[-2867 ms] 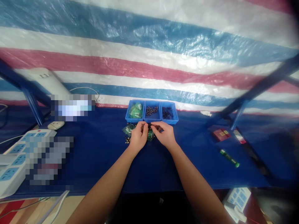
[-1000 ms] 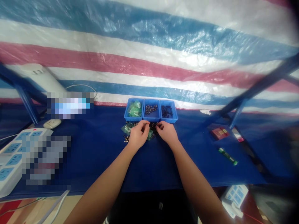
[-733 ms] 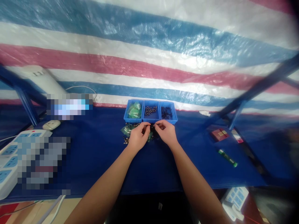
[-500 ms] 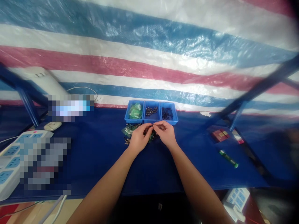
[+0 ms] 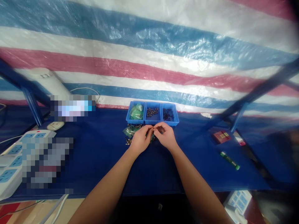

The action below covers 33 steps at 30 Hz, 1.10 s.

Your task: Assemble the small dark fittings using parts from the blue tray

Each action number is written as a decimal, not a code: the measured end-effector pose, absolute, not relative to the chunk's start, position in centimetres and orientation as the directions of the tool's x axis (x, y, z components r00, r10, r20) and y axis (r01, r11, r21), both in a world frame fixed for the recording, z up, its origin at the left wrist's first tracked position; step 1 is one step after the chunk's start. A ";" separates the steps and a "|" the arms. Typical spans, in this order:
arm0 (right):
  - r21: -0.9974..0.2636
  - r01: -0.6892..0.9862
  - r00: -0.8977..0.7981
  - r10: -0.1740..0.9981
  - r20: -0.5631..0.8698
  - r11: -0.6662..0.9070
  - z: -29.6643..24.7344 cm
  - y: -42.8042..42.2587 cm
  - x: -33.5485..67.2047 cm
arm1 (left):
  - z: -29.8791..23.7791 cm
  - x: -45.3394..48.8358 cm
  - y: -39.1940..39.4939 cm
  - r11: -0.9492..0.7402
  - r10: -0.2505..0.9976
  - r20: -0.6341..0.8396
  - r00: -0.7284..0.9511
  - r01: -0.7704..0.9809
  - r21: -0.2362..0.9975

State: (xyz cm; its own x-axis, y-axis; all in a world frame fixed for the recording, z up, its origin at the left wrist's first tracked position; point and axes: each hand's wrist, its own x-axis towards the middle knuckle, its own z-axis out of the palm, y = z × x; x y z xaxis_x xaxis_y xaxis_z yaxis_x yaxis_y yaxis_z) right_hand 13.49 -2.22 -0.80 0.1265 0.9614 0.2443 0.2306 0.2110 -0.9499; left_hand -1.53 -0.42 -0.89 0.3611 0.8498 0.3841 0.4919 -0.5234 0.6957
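Observation:
My left hand [image 5: 140, 139] and my right hand [image 5: 166, 136] meet fingertip to fingertip just in front of the blue bins. Both are closed in a pinch, and whatever sits between the fingers is too small and hidden to name. Small green packets [image 5: 130, 130] and brass-coloured metal parts [image 5: 128, 141] lie on the table beside my left hand. Beyond my hands stand a left bin [image 5: 135, 121] of green packets, a middle bin [image 5: 153, 120] of small metal parts and a right bin [image 5: 171, 123] of small dark pieces.
On the left lie a white power strip [image 5: 17, 163] and a pale computer mouse [image 5: 55, 125]. A red box [image 5: 220, 137] and a green tube-like packet [image 5: 230, 160] rest at the right. Blue metal struts [image 5: 254, 91] slant on either side, before a striped plastic sheet [image 5: 149, 56].
My hands stay together at nearly the same spot, with the fingers slightly shifted. The whole view has moved a little, so things appear slightly farther right and lower.

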 end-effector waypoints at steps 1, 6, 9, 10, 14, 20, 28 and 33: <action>-0.941 0.252 0.122 0.957 0.262 0.226 -0.6 -2.3 13.5 | -0.8 -1.6 -0.5 -0.523 0.849 0.377 0.370 0.491 0.697; -0.918 0.291 0.064 0.952 0.299 0.269 0.2 -2.5 13.5 | -0.7 -1.7 -0.5 -0.463 0.883 0.349 0.314 0.467 0.753; -0.912 0.300 0.038 0.952 0.304 0.279 0.4 -2.7 13.5 | -0.8 -1.7 -0.4 -0.436 0.897 0.329 0.295 0.469 0.768; -0.912 0.301 0.042 0.951 0.306 0.280 0.4 -2.7 13.5 | -0.8 -1.8 -0.4 -0.437 0.896 0.326 0.300 0.474 0.765; -0.920 0.271 0.038 0.952 0.303 0.282 0.1 -2.7 13.4 | -0.8 -1.8 -0.3 -0.424 0.903 0.317 0.289 0.496 0.758; -0.932 0.262 0.099 0.954 0.284 0.251 -0.3 -2.4 13.2 | -0.8 -1.8 -0.4 -0.392 0.917 0.309 0.252 0.431 0.813; -0.927 0.274 0.114 0.949 0.295 0.255 -0.2 -2.5 13.3 | -1.0 -1.7 -0.2 -0.385 0.919 0.300 0.254 0.432 0.815; -0.935 0.256 0.116 0.953 0.281 0.245 -0.4 -2.5 13.2 | -0.9 -1.8 -0.2 -0.395 0.917 0.314 0.246 0.444 0.804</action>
